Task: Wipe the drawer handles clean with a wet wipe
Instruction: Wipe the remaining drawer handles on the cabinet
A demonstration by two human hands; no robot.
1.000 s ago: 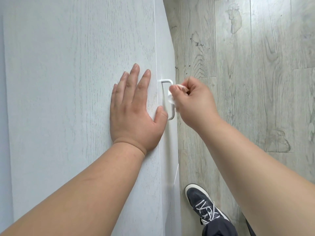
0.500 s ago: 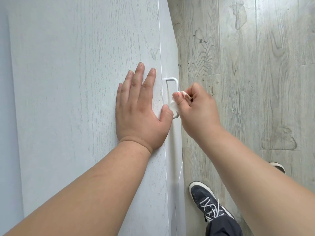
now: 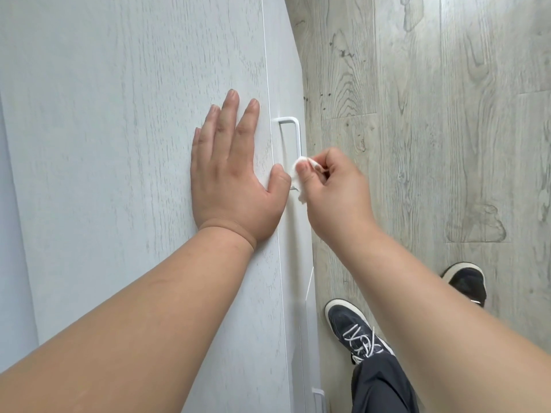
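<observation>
- Pinched between the thumb and curled fingers of the right hand (image 3: pixel 334 192) is a small white wet wipe (image 3: pixel 299 174), bunched into a wad that sticks out on the thumb side.
- The wipe sits against the lower part of a white bar-shaped drawer handle (image 3: pixel 293 135), which stands out from the narrow front face of the cabinet; the wad hides the handle's lower end, so exactly where it touches the bar is hard to tell.
- The upper end of that handle is bare, with its top bracket in plain view.
- The left hand (image 3: pixel 232 180) lies flat on the pale grey wood-grain cabinet top (image 3: pixel 119 144), fingers straight and close together, holding nothing.
- Its thumb reaches to the edge of the top, just beside the wipe and the right thumb.
- A second white handle (image 3: pixel 318 396) shows in part at the bottom of the same front face, well apart from both hands.
- Beside the cabinet is a grey wood-plank floor (image 3: pixel 432 114).
- On the floor stand two dark shoes: one with white laces (image 3: pixel 354 332) near the cabinet, and another (image 3: pixel 466 281) farther out, partly hidden behind the right forearm.
- A dark trouser leg (image 3: pixel 381 386) covers the heel of the laced shoe.
</observation>
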